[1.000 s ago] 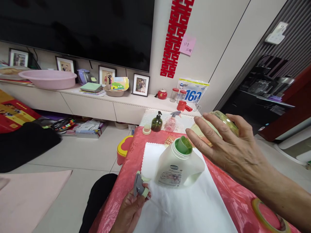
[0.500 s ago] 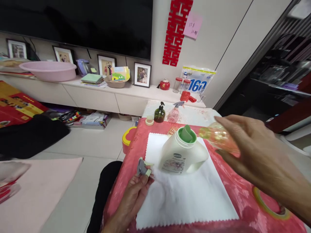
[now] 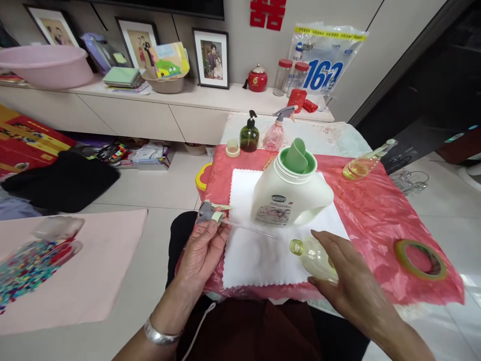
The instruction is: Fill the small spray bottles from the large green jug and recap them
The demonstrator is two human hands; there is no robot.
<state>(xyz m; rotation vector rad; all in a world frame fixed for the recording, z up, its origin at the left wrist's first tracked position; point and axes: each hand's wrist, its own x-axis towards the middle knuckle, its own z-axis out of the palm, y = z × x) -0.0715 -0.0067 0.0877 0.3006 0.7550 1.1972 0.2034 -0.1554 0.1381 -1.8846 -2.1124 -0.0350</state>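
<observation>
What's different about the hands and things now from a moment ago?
The right hand has brought a clear yellow-green bottle from the right of the white plastic jug to its near side. The left hand still holds the grey-and-green spray head with its clear tube; the jug still stands on the white cloth.

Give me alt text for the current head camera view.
The left hand holds a spray head with a thin tube, the right hand a tilted bottle. Beyond them, an open white jug stands on a white cloth over red sheeting.
</observation>
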